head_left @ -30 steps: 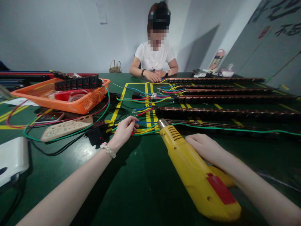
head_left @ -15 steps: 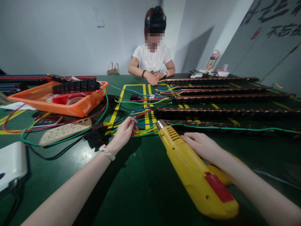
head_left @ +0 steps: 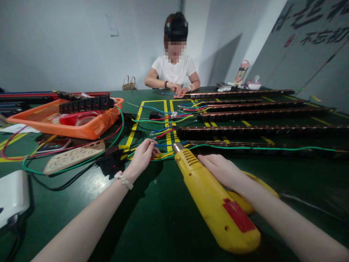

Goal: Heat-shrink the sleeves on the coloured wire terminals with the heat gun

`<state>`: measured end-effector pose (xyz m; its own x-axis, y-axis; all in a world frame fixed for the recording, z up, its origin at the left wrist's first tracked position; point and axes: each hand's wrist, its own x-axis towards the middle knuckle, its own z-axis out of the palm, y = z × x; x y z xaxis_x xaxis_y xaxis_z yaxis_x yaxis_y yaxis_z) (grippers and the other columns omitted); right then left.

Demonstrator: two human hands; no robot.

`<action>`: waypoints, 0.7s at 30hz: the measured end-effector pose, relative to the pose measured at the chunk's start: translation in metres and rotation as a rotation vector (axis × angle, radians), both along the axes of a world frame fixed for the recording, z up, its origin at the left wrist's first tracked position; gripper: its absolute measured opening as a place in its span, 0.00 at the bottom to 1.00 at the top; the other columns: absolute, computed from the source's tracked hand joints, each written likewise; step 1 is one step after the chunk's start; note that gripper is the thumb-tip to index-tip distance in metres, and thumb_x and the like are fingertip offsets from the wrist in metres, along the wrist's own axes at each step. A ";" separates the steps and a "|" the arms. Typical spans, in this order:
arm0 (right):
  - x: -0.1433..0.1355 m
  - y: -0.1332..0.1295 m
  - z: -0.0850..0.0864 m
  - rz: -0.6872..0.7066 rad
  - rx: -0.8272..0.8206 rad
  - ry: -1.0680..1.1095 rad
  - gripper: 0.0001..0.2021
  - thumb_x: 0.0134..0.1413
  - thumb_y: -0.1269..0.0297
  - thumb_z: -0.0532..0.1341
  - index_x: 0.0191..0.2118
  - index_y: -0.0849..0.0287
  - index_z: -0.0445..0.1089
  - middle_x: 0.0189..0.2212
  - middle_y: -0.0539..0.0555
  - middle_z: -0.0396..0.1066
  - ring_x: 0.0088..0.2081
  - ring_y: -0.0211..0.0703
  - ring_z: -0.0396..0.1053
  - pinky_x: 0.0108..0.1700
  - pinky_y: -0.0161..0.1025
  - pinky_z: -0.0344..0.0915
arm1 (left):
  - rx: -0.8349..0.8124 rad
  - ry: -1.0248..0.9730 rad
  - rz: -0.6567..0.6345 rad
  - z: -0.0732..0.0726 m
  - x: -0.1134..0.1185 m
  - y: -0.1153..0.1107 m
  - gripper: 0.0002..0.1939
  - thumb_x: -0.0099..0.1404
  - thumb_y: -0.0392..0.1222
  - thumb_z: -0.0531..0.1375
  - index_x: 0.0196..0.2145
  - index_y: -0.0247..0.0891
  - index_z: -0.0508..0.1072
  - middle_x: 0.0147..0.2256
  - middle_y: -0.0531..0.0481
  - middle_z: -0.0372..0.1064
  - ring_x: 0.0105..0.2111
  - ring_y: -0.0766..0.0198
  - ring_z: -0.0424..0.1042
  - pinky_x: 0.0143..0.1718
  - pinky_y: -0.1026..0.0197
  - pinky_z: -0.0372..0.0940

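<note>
My left hand (head_left: 144, 154) is closed on wires at the front of the table, its fingertips pinching a blue wire (head_left: 165, 145). Yellow and green wires (head_left: 163, 157) run beside and under those fingers. My right hand (head_left: 222, 169) grips a yellow heat gun (head_left: 207, 193) from its right side, and part of the fingers is hidden by the gun. The metal nozzle (head_left: 177, 147) points away from me, close to the wires just right of my left hand. From there the wires lead to a long dark socket strip (head_left: 259, 151) lying across the table.
Several more dark strips (head_left: 245, 131) lie behind. To the left are an orange basket (head_left: 92, 133) with black sockets, a beige power strip (head_left: 73, 157), a phone (head_left: 54, 145) and a white device (head_left: 13, 198). Across the table, a co-worker (head_left: 174, 71) handles wires.
The heat gun has shifted slightly left in my right hand, its nozzle nearer my left hand. My left hand keeps its pinch. The co-worker's hands have lifted a wire end. The view has turned slightly.
</note>
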<state>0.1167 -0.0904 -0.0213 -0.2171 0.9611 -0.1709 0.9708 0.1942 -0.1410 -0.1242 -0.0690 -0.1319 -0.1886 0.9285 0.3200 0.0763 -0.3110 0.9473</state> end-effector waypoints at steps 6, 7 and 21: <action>-0.021 0.002 -0.006 0.020 0.001 0.007 0.36 0.58 0.40 0.35 0.47 0.65 0.65 0.42 0.55 0.61 0.40 0.20 0.57 0.53 0.29 0.57 | 0.010 0.006 -0.002 -0.003 -0.001 0.003 0.15 0.65 0.49 0.48 0.39 0.33 0.63 0.29 0.48 0.68 0.26 0.71 0.67 0.27 0.70 0.62; -0.025 0.002 -0.007 0.027 0.001 0.010 0.36 0.58 0.41 0.35 0.48 0.66 0.65 0.42 0.55 0.61 0.41 0.20 0.57 0.55 0.30 0.56 | 0.004 -0.002 -0.003 -0.003 0.000 0.003 0.15 0.65 0.49 0.48 0.39 0.34 0.63 0.29 0.48 0.68 0.27 0.70 0.68 0.28 0.70 0.62; -0.064 -0.006 -0.014 0.088 -0.061 0.048 0.34 0.59 0.42 0.36 0.49 0.68 0.63 0.43 0.56 0.60 0.48 0.23 0.57 0.61 0.39 0.53 | -0.041 0.094 0.104 -0.001 -0.005 0.001 0.14 0.64 0.46 0.47 0.37 0.35 0.66 0.27 0.52 0.61 0.22 0.74 0.59 0.21 0.73 0.56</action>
<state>0.0530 -0.0964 -0.0350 -0.3097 0.9261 -0.2156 0.9422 0.2684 -0.2006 -0.1292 -0.0684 -0.1324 -0.2557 0.9180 0.3031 0.1947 -0.2582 0.9463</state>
